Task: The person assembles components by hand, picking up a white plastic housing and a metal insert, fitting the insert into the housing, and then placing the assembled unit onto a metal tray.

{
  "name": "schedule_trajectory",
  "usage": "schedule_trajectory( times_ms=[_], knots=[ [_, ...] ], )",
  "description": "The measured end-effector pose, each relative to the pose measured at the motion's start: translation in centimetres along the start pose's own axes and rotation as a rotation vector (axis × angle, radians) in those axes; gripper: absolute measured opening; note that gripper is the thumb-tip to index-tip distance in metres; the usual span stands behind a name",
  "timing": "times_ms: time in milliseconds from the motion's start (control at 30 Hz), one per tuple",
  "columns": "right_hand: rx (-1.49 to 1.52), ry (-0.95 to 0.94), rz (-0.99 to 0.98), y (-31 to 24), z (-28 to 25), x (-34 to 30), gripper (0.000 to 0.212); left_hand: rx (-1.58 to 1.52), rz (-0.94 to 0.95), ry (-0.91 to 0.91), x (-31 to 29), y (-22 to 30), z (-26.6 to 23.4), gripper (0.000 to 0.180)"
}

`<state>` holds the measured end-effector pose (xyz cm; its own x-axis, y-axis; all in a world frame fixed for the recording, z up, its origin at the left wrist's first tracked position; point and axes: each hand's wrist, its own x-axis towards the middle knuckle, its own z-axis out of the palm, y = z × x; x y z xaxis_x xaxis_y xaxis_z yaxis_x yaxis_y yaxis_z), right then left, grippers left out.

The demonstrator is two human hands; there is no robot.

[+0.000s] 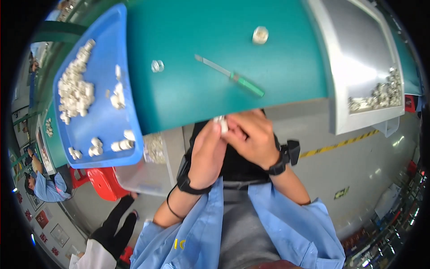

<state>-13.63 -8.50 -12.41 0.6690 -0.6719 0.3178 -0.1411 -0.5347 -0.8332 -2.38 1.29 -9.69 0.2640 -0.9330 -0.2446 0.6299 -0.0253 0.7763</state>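
Observation:
Just off the near edge of the green table, my two hands come together around a small white fitting (222,125). My left hand (208,150) pinches it between thumb and fingers. From the other side, my right hand (253,136) grips the same piece with curled fingers. The fingertips cover much of it, so its exact kind is unclear. Beyond the hands lies a green-handled screwdriver-like tool (242,81) on the tabletop. A small clear ring-shaped part (157,66) rests to its left, and a round whitish roll (260,35) stands farther back.
At the left, a blue tray (117,58) holds many white fittings (76,92). A grey-framed tray (342,110) at the right has a heap of metallic parts (385,94). Under the table's left side are a translucent bin (172,177) and a red stool (104,184). Other people are at the left.

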Motion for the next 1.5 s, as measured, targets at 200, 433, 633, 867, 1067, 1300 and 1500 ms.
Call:
schedule_trajectory(
  times_ms=[200, 433, 633, 867, 1067, 1300, 1500],
  knots=[
    [-0.021, -0.03, -0.258, -3.4, -7.9, -0.4, 0.03, 0.54, -0.033, -0.057, -2.4, 10.2, 2.4, 0.019],
    [-0.72, 0.408, 0.078, 0.7, -21.6, 1.7, 0.031, 1.298, 0.76, -0.191, 17.5, 21.4, 5.0, 0.023],
    [-0.821, 0.228, 0.26, 0.4, -23.2, 3.2, 0.03, 1.366, 0.646, -0.008, 38.9, 19.9, 1.4, 0.032],
    [-0.631, -0.025, 0.35, -1.2, -24.0, 2.9, 0.027, 1.701, 0.736, 0.301, 39.8, 17.8, -0.7, 0.069],
    [-0.704, 0.005, 0.191, -0.1, -24.3, 1.9, 0.016, 1.548, 0.8, 0.001, 23.4, 24.1, 1.1, 0.049],
    [-0.752, -0.121, 0.181, -0.9, -24.7, 1.9, 0.011, 2.031, 0.531, 0.456, 9.5, 30.7, -13.7, 0.019],
    [-0.715, -0.046, 0.13, -0.7, -23.4, 1.6, 0.01, 2.199, 0.546, 0.463, 9.8, 28.1, -18.4, 0.024]
  ],
)
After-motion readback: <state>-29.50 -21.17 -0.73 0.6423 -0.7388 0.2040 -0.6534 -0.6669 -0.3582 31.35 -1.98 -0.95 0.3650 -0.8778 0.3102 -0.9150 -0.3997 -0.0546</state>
